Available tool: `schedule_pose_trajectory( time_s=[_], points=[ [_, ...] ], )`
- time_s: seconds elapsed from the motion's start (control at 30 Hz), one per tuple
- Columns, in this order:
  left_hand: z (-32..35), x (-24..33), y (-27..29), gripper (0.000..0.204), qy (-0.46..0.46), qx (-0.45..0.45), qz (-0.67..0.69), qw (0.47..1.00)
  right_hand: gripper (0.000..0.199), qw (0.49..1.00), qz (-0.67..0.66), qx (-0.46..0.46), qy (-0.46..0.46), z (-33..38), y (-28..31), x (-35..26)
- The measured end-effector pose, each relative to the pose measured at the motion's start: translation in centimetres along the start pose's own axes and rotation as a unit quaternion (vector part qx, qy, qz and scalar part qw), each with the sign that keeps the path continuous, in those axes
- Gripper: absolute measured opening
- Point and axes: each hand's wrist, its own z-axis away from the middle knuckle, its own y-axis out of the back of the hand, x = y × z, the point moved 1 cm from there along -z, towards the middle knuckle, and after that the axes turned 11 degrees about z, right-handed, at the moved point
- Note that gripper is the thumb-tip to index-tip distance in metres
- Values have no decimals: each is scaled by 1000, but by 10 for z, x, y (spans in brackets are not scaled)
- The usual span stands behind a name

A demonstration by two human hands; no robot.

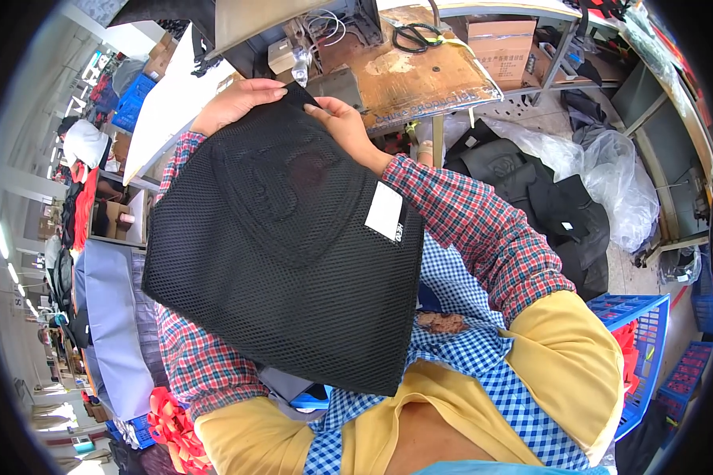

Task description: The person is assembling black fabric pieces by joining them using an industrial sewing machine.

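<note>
A large black mesh fabric panel hangs in front of me, tilted, with a raised rounded outline showing through its weave. Near its right edge is a white label. My left hand is closed on the panel's upper edge. Close by on the right, my right hand pinches the same edge with thumb and fingers. Just beyond the panel's top corner stands a sewing machine, its needle area partly hidden by the fabric.
Black scissors lie on the worn wooden sewing table. Black fabric pieces and clear plastic sheeting are piled on the floor to the right. A blue crate stands at lower right. Another person is at far left.
</note>
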Motion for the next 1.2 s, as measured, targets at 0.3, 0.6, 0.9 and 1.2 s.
schedule_pose_trajectory(
  time_s=[0.3, 0.6, 0.9, 1.2],
  points=[
    [69, -10, -62, 55, 73, 10, -37, 997, 20, 962, 212, -164, 47, 20, 69, -65],
    [131, -8, -173, 51, -55, -191, -98, 975, 33, 689, 626, -295, 213, 70, 137, -269],
    [162, 17, -221, 35, -139, -290, -10, 947, 36, 687, 503, -499, 163, 173, 108, -201],
    [239, -35, -220, 62, -256, 107, -310, 909, 32, 606, 554, -486, 299, 180, 92, -248]
  ],
)
